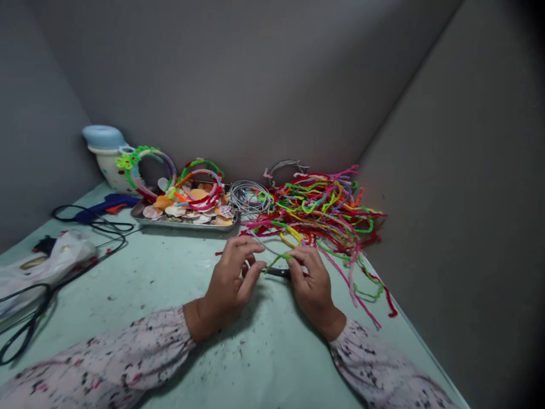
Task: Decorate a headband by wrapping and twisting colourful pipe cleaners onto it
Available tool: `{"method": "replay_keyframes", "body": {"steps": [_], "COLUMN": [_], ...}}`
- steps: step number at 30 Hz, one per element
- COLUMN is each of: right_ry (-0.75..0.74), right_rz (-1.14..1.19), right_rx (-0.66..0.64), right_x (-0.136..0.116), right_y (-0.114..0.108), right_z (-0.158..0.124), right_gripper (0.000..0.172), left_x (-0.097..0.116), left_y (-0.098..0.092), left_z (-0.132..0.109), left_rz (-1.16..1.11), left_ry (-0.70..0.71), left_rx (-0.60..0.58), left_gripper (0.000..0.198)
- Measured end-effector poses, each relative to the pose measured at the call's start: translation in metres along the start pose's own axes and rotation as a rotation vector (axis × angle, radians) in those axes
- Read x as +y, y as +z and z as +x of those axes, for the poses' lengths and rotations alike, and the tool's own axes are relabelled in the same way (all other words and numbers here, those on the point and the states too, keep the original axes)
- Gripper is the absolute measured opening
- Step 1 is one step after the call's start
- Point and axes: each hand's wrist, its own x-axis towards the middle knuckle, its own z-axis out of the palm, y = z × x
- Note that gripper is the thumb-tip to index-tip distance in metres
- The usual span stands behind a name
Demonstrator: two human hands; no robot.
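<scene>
My right hand (pixel 311 281) pinches a green pipe cleaner (pixel 275 263) between thumb and fingertips. A thin grey wire (pixel 269 249) curves up to the same fingers, partly wrapped in colour; how the two join is too small to tell. My left hand (pixel 236 272) is beside the pipe cleaner's loose end, its thumb and forefinger apart with a gap between them. Under the hands, a tool with a black handle (pixel 279 272) lies on the table, mostly hidden by my right hand. Just beyond are yellow pipe cleaner loops (pixel 293 236).
A tangled heap of pipe cleaners (pixel 327 199) lies at the back right, beside coiled wire (pixel 249 197). Behind my left hand stands a metal tray (pixel 183 225) of shells and wrapped hoops. Further left are a lidded container (pixel 111 165), a blue tool (pixel 96 209), black cable (pixel 85 272) and plastic bag (pixel 70 250).
</scene>
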Motion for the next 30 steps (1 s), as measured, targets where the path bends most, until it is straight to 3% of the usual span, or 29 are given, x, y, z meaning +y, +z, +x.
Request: {"method": "replay_keyframes", "body": {"steps": [4, 9, 14, 24, 30], "right_ry": [0.068, -0.036, -0.043, 0.009, 0.023], "right_rz": [0.012, 0.101, 0.153, 0.147, 0.143], "right_rx": [0.076, -0.043, -0.113, -0.183, -0.206], "right_x": [0.001, -0.005, -0.008, -0.008, -0.007], "right_y": [-0.001, 0.001, 0.002, 0.002, 0.003], "right_z": [0.001, -0.003, -0.004, -0.002, -0.002], "right_gripper": [0.011, 0.013, 0.013, 0.012, 0.012], "left_x": [-0.002, -0.007, -0.004, -0.009, -0.013], "left_y": [0.001, 0.005, 0.007, 0.006, 0.009], "left_z": [0.004, 0.010, 0.012, 0.011, 0.008], "left_rz": [-0.039, -0.284, -0.497, -0.592, -0.660], "left_ry": [-0.171, -0.449, -0.473, -0.629, -0.665], "left_rx": [-0.050, -0.173, -0.200, -0.307, -0.335], "left_gripper": [0.015, 0.023, 0.012, 0.029, 0.029]}}
